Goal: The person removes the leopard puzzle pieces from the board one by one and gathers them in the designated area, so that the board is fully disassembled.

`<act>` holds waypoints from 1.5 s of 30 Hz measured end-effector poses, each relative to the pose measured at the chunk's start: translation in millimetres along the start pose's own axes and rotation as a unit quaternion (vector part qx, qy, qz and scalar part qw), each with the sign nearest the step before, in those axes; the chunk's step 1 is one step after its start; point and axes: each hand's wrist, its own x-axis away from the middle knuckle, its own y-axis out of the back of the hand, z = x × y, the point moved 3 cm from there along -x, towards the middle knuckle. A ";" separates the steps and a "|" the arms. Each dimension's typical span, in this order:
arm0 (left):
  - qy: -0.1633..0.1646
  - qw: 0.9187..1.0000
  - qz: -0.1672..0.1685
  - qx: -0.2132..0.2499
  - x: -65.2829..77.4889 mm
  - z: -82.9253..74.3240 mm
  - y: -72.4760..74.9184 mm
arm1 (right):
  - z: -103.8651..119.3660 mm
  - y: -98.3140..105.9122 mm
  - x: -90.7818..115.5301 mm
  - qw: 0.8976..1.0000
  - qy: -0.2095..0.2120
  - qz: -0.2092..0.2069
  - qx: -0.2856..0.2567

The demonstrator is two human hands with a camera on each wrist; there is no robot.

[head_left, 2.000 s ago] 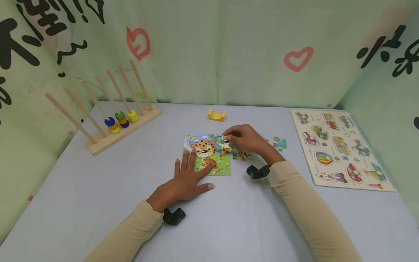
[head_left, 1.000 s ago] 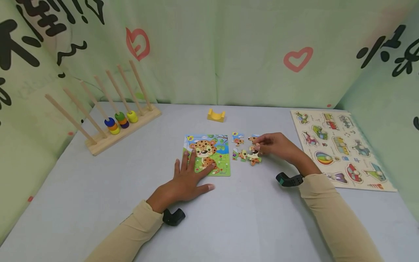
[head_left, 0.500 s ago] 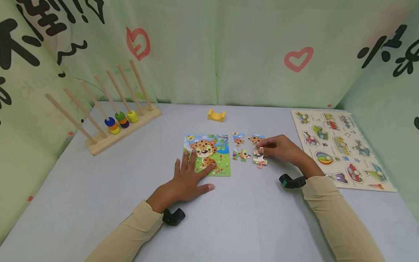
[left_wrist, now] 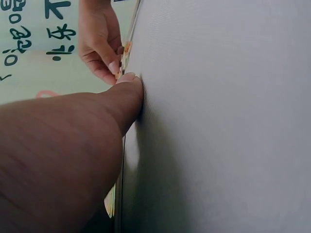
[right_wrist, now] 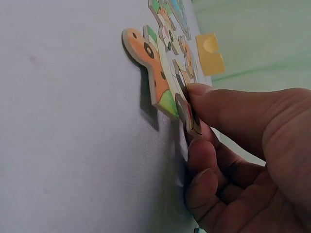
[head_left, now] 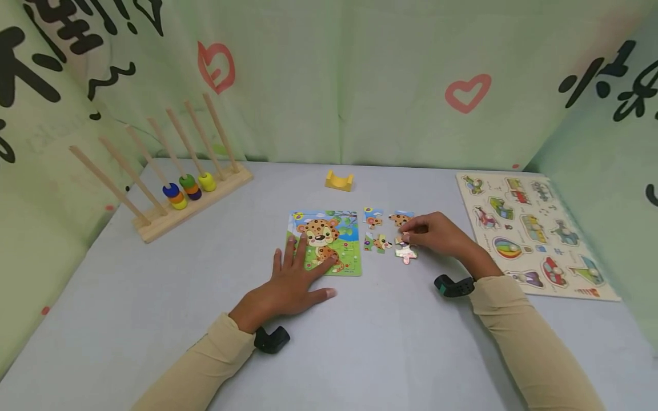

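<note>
My left hand (head_left: 293, 285) lies with fingers spread and straight on a square leopard picture puzzle board (head_left: 352, 260), fingertips over its lower left part. Right of the board, my right hand (head_left: 437, 233) pinches a jigsaw piece (head_left: 406, 253) between thumb and fingers. In the right wrist view this jigsaw piece (right_wrist: 158, 73) shows orange spots, a white band and a green corner, tilted low over the table. Close by lie three more pieces: one with a blue sky (head_left: 372, 217), a spotted one (head_left: 400, 218) and a green-edged one (head_left: 377, 243).
A yellow arched block (head_left: 339, 181) stands behind the board. At the left is a wooden peg rack (head_left: 200, 205) with coloured rings on several pegs. A large wooden shape puzzle (head_left: 534, 234) lies at the right. Green cloth (head_left: 390, 114) walls the table in.
My right hand has moved right from the board's upper right corner to the loose pieces, and the pinched piece has turned slightly. A piece farther right has left its spot. My left hand stays.
</note>
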 end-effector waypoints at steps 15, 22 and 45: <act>0.001 1.000 0.000 0.002 -0.2 0.0 1.0 | 6.1 4.6 -0.8 1.000 -0.004 -0.030 0.007; 0.002 1.000 0.002 0.003 0.9 0.0 1.7 | 15.8 -1.3 -10.9 1.000 0.002 -0.026 -0.006; -0.002 1.000 0.004 -0.004 -1.1 0.8 0.0 | 61.7 -36.0 -40.1 0.999 0.020 0.024 -0.020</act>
